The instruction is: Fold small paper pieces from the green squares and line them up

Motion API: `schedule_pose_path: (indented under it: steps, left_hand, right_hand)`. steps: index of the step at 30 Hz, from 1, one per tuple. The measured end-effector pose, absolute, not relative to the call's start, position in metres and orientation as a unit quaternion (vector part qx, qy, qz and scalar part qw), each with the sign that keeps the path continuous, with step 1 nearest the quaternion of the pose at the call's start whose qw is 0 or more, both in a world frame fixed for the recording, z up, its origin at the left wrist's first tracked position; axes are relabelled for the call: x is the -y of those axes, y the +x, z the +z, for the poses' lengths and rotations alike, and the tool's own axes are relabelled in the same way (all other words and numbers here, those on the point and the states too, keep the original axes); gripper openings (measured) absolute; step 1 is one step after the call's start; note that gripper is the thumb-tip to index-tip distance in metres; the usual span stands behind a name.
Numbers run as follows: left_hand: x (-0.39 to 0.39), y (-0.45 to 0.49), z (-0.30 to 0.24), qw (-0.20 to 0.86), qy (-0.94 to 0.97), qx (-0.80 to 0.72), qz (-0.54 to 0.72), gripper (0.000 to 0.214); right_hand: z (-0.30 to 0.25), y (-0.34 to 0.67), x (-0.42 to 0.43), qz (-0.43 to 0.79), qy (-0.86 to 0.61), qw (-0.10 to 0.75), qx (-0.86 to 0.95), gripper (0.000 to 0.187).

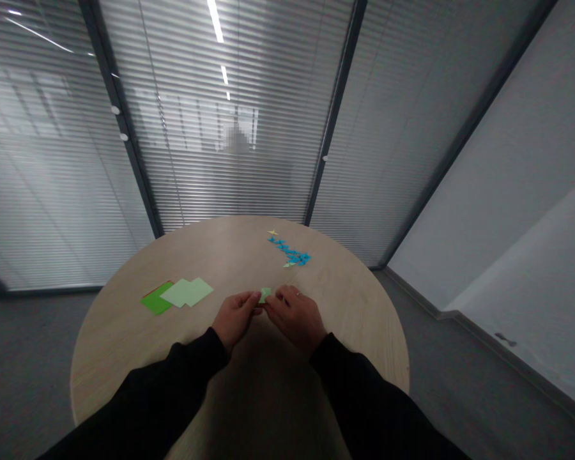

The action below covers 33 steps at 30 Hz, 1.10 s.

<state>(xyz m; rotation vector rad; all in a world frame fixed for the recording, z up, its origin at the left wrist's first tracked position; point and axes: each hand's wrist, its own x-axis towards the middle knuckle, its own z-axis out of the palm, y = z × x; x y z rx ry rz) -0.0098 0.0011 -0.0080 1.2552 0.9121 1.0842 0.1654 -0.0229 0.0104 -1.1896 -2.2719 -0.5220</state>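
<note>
Between my two hands is a small folded piece of light green paper, partly covered by the fingers. My left hand pinches its left side with thumb and fingers. From the right, my right hand grips the same paper, its fingers bent over the edge; a ring shows on one finger. To the left lie flat sheets of paper: pale green sheets overlapping a brighter green sheet. Beyond the hands sits a row of small blue folded paper pieces, with a pale green folded piece and a yellow one beside it.
Everything rests on a round wooden table. Behind it stand glass panels with blinds and dark frames. A white wall rises on the right, above a grey floor.
</note>
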Motion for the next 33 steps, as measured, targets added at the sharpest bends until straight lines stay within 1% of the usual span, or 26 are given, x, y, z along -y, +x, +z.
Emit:
schedule_pose_path:
  steps: [2,4,11,14,16,20,23,27,33]
  left_hand:
    - [-0.001,-0.009,-0.007,0.581,0.542,-0.389,0.465,0.047]
    - [0.0,-0.009,-0.005,0.58,0.538,-0.394,0.468,0.047]
    - [0.003,-0.008,0.0,0.613,0.506,-0.381,0.471,0.046]
    - [0.002,-0.007,-0.001,0.618,0.502,-0.374,0.476,0.046]
    - [0.003,-0.007,-0.001,0.617,0.504,-0.377,0.473,0.048]
    - [0.005,-0.007,0.003,0.606,0.524,-0.389,0.455,0.054]
    - [0.004,-0.007,0.005,0.607,0.532,-0.385,0.447,0.053]
    - [0.001,-0.009,0.002,0.614,0.549,-0.361,0.436,0.048]
    - [-0.001,-0.011,-0.003,0.599,0.565,-0.357,0.441,0.051]
  right_hand:
    - [0.012,0.165,0.024,-0.221,-0.416,0.244,0.848,0.011]
    - [0.013,0.164,0.025,-0.232,-0.398,0.243,0.854,0.013]
    - [0.021,0.165,0.028,-0.241,-0.36,0.235,0.87,0.021]
    - [0.02,0.165,0.028,-0.251,-0.355,0.227,0.871,0.021]
    - [0.018,0.166,0.027,-0.238,-0.359,0.232,0.872,0.02]
    - [0.012,0.169,0.024,-0.191,-0.367,0.268,0.87,0.021]
    - [0.01,0.17,0.023,-0.153,-0.382,0.302,0.86,0.02]
    - [0.009,0.169,0.023,-0.093,-0.413,0.368,0.828,0.019]
    - [0.008,0.166,0.021,0.04,-0.407,0.472,0.781,0.012]
